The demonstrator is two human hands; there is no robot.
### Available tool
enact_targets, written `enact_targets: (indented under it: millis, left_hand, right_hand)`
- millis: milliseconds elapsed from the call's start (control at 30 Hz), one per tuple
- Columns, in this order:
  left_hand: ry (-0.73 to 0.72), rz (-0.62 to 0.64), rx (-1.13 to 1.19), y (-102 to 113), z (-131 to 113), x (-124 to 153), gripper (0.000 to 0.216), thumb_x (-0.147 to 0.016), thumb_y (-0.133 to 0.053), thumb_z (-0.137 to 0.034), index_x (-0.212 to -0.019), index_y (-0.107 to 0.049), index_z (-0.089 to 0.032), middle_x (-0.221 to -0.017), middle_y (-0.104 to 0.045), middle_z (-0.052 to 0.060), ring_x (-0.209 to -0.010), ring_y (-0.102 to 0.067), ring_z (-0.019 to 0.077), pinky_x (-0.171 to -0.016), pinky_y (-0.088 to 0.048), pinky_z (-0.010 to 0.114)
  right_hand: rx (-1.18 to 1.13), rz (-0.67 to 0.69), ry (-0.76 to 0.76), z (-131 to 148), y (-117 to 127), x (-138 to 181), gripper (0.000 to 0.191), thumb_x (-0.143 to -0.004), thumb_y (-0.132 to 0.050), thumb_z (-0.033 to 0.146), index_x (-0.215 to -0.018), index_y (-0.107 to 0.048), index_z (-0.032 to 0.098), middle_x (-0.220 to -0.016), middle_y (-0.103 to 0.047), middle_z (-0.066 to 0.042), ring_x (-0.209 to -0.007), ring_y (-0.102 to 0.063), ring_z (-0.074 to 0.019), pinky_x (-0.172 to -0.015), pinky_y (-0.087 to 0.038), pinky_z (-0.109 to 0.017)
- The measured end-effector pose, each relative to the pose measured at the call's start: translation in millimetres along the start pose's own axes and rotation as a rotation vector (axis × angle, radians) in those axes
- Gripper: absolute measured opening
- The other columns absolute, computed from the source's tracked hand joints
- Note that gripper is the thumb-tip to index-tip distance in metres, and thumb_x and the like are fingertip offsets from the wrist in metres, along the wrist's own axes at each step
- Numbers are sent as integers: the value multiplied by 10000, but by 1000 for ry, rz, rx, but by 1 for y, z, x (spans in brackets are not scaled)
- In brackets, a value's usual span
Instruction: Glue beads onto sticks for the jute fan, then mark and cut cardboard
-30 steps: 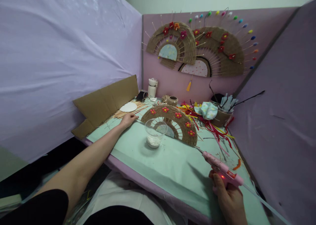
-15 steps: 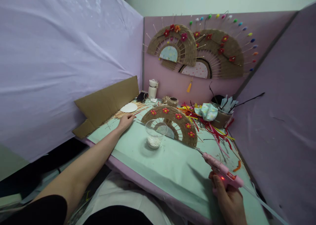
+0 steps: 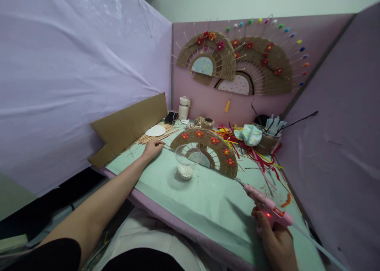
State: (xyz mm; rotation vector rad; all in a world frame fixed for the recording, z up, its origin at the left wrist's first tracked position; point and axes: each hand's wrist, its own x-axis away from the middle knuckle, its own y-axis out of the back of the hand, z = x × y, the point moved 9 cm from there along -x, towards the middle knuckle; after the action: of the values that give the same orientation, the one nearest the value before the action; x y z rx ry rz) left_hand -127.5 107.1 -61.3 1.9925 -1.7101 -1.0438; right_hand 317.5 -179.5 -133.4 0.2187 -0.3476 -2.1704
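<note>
A pink glue gun (image 3: 263,201) with a red light lit is gripped in my right hand (image 3: 274,235). Its nozzle points at the lower right corner of a half-round twine fan (image 3: 218,148) decorated with red flowers, touching it or very close. At the fan's left end, my left hand (image 3: 152,148) rests with fingers pinched together; what they hold is too small to make out. In front of the fan stands a clear plastic cup (image 3: 187,160) with small white beads (image 3: 186,172) at its bottom, partly covering the fan's middle.
Cardboard (image 3: 130,124), thin sticks and a white oval piece (image 3: 155,130) lie at left. Behind stand a white bottle (image 3: 184,107) and a twine roll (image 3: 207,123). At right are coloured pipe cleaners (image 3: 261,158) and a holder (image 3: 267,143) with protruding twigs. Finished fans hang on the back panel.
Very little differs. My left hand has shifted slightly to the right at the fan's left end. The glue gun and its nozzle stay by the fan's right corner.
</note>
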Motion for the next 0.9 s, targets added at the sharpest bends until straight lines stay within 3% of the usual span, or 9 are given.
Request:
enact_targets:
  millis: [600, 900]
  left_hand:
    - [-8, 23, -9, -2, 1, 0, 325, -732, -511, -287, -868, -777, -158, -925, -734, 63, -850, -616, 216, -777, -450, 291]
    - [7, 31, 17, -3, 2, 0, 310, -726, -528, -254, -873, -780, -150, -927, -739, 70, -847, -615, 214, -788, -448, 287]
  right_hand:
    - [62, 9, -11, -2, 1, -1, 627, -656, -594, 705, -807, -725, 111, -620, -650, -59, -577, -572, -200, -537, -483, -292]
    - [64, 3, 50, 5, 1, -1, 545, -676, -601, 663, -736, -714, 133, -556, -613, -46, -522, -552, -190, -492, -468, -281]
